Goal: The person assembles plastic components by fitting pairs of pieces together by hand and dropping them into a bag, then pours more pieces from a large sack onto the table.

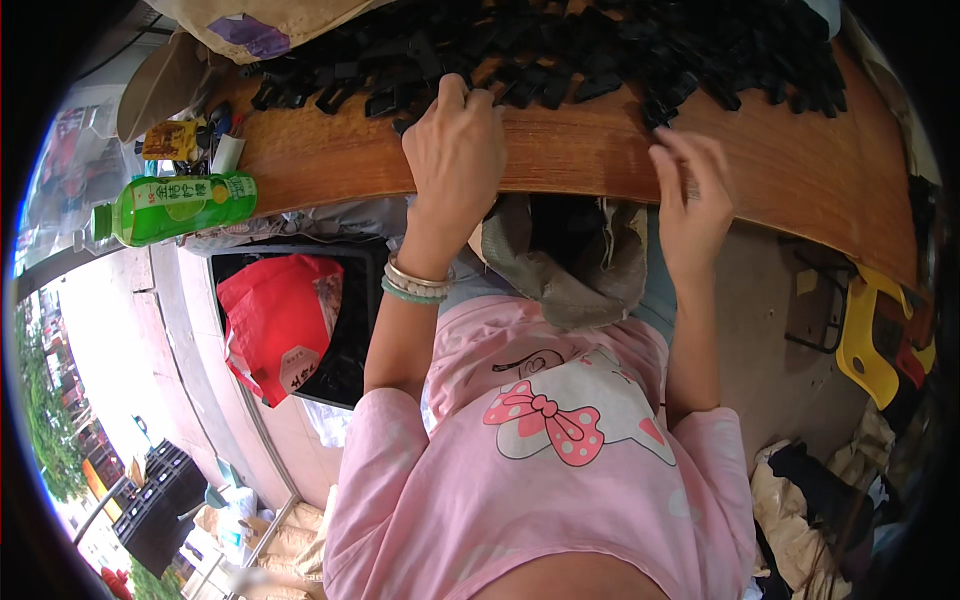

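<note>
A heap of small black plastic parts (560, 60) spreads along the far side of the wooden table (590, 150). My left hand (455, 145) is closed at the heap's near edge, back of the hand up. Its curled fingers hide whatever is between them; a bit of black shows beside it. Farther right, my right hand (697, 200) is raised over the table's near edge, slightly blurred, thumb and fingers apart. No part shows in it. Just beyond its fingertips lies one black part (660, 108) at the heap's edge.
Below the table edge, a grey-green sack (575, 275) hangs open at my lap. At left are a green drink bottle (185, 207), a yellow packet (170, 140) and a red bag (280, 320) in a black bin. A yellow stool (865, 340) stands at right.
</note>
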### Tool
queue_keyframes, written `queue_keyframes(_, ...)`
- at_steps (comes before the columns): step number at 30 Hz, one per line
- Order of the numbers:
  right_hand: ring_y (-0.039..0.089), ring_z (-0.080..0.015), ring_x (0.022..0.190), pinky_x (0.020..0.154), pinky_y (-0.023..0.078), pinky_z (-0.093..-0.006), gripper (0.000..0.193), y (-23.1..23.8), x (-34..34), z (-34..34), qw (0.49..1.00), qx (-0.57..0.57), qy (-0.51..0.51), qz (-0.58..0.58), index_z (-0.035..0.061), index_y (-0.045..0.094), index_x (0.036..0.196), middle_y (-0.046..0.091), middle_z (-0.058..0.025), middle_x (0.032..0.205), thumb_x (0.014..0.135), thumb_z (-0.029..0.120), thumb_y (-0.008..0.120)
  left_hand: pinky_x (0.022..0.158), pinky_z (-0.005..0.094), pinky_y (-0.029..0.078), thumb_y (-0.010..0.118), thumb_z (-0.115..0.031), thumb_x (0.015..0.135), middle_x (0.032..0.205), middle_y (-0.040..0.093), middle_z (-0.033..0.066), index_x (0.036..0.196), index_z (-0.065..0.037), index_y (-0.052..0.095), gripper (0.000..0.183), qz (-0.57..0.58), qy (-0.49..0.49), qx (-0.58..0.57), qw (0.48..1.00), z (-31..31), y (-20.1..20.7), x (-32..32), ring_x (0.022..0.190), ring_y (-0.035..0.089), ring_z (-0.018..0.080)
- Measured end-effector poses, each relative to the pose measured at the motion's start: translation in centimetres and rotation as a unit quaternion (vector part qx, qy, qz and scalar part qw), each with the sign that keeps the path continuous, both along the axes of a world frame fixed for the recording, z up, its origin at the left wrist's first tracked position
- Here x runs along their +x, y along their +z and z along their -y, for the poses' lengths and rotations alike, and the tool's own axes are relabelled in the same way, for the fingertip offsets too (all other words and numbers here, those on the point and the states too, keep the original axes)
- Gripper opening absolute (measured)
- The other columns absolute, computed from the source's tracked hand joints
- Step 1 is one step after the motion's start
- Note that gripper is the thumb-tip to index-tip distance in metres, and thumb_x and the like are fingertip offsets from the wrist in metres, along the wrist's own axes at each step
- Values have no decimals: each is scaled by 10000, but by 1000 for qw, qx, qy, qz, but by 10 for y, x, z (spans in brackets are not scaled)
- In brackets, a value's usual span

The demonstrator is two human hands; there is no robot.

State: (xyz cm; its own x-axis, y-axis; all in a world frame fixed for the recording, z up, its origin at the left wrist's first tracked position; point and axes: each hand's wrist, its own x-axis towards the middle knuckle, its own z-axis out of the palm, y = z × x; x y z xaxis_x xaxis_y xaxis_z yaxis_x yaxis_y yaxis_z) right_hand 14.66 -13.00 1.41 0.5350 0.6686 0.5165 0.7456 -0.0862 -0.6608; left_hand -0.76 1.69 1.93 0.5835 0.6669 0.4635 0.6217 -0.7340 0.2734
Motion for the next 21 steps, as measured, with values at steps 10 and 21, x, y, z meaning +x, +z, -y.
queue_keyframes(10, 591, -250, 850, 724, 478, -319, 252, -4, -5, -10, 992, 87, 26, -84, 22, 656, 996, 627, -91, 960, 750, -22, 687, 575, 218, 468, 696, -12, 758, 866, 631, 58, 975, -20, 648, 223, 203, -80, -306, 927, 24, 18, 3, 654, 574, 66)
queue_keyframes(21, 581, -225, 873, 694, 484, -304, 303, 11, -9, -21, 981, 60, 179, 37, 20, 681, 968, 634, -72, 950, 682, -79, 696, 631, 256, 548, 618, 37, 834, 826, 632, 121, 1120, 96, 548, 300, 286, -172, -589, 736, 30, 12, 1, 727, 663, 177)
